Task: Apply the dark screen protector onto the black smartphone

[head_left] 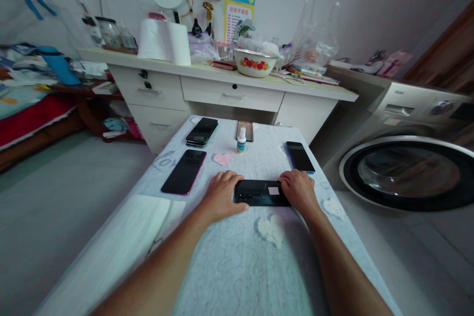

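Both hands grip a dark smartphone lying sideways, low over or on the patterned cloth of the table; I cannot tell if it touches. Its back faces up, with a camera block at the left and a small pale sticker near the right. My left hand closes around the left end, thumb along the near edge. Around the right end, my right hand is closed, its fingertips partly hidden. A pink-edged phone lies left of my left hand. Just beyond my right hand rests a blue-edged phone.
Farther back on the table are a stack of phones, a small spray bottle and a brown-edged phone case. A white desk carrying a flowered bowl stands behind. The washing machine is at right.
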Tool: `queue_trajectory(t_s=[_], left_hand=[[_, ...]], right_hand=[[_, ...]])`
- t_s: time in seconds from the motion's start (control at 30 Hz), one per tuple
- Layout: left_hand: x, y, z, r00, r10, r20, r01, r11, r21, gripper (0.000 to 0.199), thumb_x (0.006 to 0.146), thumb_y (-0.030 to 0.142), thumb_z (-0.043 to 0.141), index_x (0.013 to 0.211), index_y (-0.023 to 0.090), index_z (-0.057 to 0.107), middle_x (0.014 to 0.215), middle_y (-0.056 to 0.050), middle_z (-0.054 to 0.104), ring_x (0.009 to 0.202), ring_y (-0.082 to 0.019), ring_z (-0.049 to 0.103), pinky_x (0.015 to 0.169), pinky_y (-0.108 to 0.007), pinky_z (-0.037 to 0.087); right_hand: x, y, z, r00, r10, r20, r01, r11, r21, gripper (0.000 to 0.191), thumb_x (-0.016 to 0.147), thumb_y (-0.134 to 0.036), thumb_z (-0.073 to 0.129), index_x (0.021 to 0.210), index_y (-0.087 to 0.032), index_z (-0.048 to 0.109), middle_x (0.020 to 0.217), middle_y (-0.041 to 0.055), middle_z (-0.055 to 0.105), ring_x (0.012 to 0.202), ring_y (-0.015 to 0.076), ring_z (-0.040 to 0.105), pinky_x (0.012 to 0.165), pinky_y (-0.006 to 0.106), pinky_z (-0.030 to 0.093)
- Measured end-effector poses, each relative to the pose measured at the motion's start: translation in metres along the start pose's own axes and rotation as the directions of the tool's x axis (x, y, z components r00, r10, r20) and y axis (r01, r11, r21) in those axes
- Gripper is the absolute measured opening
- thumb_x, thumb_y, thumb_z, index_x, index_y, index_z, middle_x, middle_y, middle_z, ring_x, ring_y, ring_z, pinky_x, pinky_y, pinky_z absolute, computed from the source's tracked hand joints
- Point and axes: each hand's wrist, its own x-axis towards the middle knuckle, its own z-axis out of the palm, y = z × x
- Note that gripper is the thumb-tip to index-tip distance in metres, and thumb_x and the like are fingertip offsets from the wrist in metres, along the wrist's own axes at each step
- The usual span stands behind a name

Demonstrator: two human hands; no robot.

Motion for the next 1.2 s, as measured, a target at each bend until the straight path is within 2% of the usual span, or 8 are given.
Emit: queue_trajectory(t_s=[0.7, 1.2], left_hand=[[0.000, 0.002, -0.004, 1.000, -0.012, 0.019, 0.012, 1.000, 0.002, 0.063, 0.063, 0.044, 0.071, 0.120, 0.025, 0.051, 0.121, -0.005, 0.053, 0.110, -0.027, 0.046, 0.097, -0.040, 0.037], [0.000, 0.003, -0.003, 1.000, -0.016, 0.018, 0.016, 1.000, -0.011, 0.062, 0.062, 0.043, 0.072, 0.119, 0.026, 0.051, 0.121, -0.005, 0.053, 0.110, -0.028, 0.047, 0.097, -0.040, 0.037]], right_hand=[[-0.001, 0.005, -0.004, 0.997, 0.062, 0.036, -0.060, 0.997, -0.043, 0.026, 0.089, -0.028, 0.045, 0.092, -0.024, 0.071, 0.096, 0.0062, 0.065, 0.093, 0.0221, 0.052, 0.071, 0.031, 0.028], [-0.002, -0.009, 0.000, 0.999, -0.054, -0.005, 0.054, 0.999, -0.004, 0.024, 0.091, -0.028, 0.046, 0.091, -0.025, 0.070, 0.094, 0.0054, 0.064, 0.090, 0.0213, 0.048, 0.075, 0.033, 0.027]])
